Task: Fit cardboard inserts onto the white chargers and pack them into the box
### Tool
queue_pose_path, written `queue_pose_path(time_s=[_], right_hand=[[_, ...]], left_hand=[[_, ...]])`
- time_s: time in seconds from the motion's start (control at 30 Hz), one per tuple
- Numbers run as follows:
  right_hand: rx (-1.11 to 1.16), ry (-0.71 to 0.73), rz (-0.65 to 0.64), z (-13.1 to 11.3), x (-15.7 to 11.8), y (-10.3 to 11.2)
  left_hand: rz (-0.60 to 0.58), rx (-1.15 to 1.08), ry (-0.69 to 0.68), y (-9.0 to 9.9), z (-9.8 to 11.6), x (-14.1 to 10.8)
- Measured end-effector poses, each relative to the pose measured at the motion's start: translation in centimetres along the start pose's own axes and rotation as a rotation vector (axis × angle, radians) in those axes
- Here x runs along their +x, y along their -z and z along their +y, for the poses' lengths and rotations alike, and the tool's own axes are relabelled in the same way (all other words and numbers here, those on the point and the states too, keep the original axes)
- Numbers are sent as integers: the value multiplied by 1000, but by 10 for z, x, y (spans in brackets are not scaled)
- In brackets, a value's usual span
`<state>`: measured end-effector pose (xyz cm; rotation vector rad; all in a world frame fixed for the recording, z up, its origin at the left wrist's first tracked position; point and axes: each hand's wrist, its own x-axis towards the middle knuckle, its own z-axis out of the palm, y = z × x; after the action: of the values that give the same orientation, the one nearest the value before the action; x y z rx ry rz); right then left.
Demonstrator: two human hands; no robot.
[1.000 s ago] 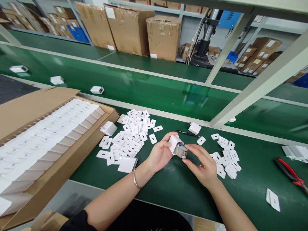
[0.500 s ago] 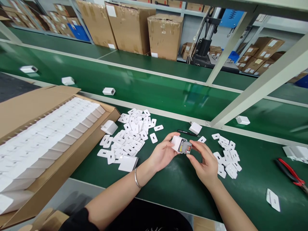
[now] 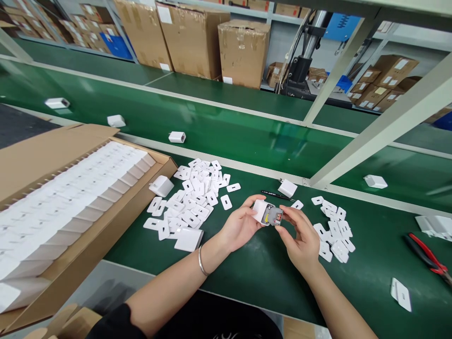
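Observation:
Over the middle of the bench, my left hand point(image 3: 243, 222) is closed around the white shell of a charger point(image 3: 259, 210). From the shell's right end sticks out a grey inner module point(image 3: 274, 216) with yellow and reddish-orange parts. Thumb and fingertips of my right hand point(image 3: 302, 235) pinch this module at its outer end. Module and shell meet at an angle, and the shell's inside is hidden. Behind the hands lie black tweezers point(image 3: 277, 195) and a white charger point(image 3: 287, 188). Left of them spreads a heap of white end plates with slots point(image 3: 192, 200).
An open carton of white dividers point(image 3: 74, 197) fills the left. A smaller pile of plates point(image 3: 334, 230) and red-black pliers point(image 3: 427, 256) are on the right. Behind a pale rail, a green conveyor belt point(image 3: 226, 127) carries spaced chargers. A slanted metal post point(image 3: 381, 122) stands right.
The chargers on the belt have shifted to the right. Both hands keep nearly the same place and hold on the shell and module.

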<state>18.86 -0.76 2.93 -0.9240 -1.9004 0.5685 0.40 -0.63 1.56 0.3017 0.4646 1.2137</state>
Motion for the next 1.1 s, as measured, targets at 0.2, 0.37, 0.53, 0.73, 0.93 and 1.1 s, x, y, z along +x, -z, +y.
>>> queue_pose_path(time_s=[0.2, 0.37, 0.53, 0.73, 0.93, 1.1], right_hand=[[-28, -46, -161, 2, 6, 2], [122, -218, -281, 8, 7, 2], [306, -397, -359, 7, 9, -1], [480, -568, -273, 1, 14, 1], [530, -569, -268, 0, 13, -1], [503, -524, -215, 1, 10, -7]], left_hand=[[2, -4, 37, 1, -1, -1], [-17, -18, 114, -1, -3, -4], [-6, 43, 126, -2, -9, -6], [-157, 475, -108, 2, -15, -11], [-277, 857, -254, 4, -16, -17], [-345, 778, -297, 3, -18, -14]])
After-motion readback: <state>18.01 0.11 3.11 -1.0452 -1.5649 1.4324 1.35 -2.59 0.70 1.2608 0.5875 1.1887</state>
